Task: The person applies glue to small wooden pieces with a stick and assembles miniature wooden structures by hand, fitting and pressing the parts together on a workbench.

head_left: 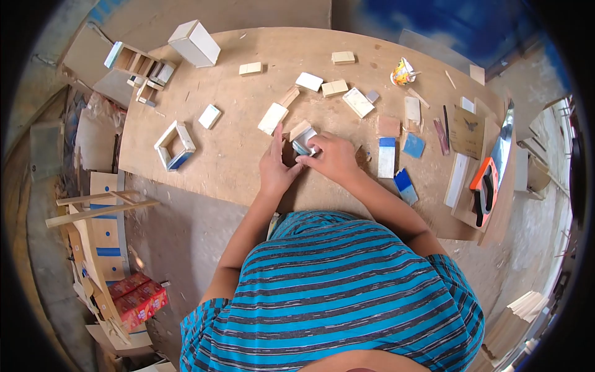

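Observation:
A small open wooden box (302, 134) with a white inside stands near the table's front edge, between my hands. My right hand (334, 160) grips the box's near right side, with fingers over its edge and the thumb in front. To the left of the box, my left hand (276, 168) has its fingers stretched away from me; its thumb reaches toward the right thumb. Whether the left thumb touches the box is hard to make out. Just beyond the left fingertips lies a white-faced block (273, 118), and a plain wood piece (289, 95) sits behind it.
Several small blocks lie about the plywood table (217, 80). A hexagonal wooden frame (175, 146) and a tall white box (194, 43) are at the left. At the right lie a handsaw (494, 167), sandpaper (467, 131) and blue-painted pieces (406, 186). A printed cup (403, 72) stands farther back.

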`<control>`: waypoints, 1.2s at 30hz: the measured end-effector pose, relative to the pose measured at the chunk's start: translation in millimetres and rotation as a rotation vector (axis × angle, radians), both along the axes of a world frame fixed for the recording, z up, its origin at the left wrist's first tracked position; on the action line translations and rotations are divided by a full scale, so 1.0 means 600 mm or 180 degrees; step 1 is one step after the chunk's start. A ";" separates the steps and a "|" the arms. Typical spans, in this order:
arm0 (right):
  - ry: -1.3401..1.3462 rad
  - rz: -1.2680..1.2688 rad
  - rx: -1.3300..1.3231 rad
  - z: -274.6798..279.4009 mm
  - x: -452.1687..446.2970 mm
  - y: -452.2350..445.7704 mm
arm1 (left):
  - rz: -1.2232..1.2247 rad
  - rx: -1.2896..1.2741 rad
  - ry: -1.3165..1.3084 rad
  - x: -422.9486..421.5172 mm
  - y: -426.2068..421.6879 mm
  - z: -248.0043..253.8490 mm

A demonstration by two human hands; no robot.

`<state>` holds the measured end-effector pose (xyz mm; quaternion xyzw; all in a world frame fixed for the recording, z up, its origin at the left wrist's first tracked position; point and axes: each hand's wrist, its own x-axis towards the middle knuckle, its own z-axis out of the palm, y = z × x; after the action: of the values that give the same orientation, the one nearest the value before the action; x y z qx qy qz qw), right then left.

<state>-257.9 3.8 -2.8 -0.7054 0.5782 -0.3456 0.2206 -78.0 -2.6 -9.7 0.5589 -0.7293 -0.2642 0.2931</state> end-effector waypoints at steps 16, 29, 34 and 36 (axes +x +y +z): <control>-0.0424 -0.0054 -0.0008 0.047 -0.060 -0.092 | 0.0322 -0.0719 -0.0262 0.070 -0.084 0.013; -0.1660 0.0396 0.0506 0.091 -0.059 -0.040 | 0.0148 0.1846 0.2723 0.067 -0.011 0.082; -0.2084 0.0649 0.1510 0.073 -0.061 -0.016 | 0.0024 0.1938 0.2453 0.053 0.025 0.071; -0.2109 0.0892 0.1719 0.065 -0.073 0.002 | -0.0075 0.1913 0.2128 0.054 0.044 0.070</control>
<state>-301.7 5.1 35.9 -0.5454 0.4447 -0.3562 0.6147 -45.8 23.6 32.5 0.4949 -0.4917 -0.6337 0.3343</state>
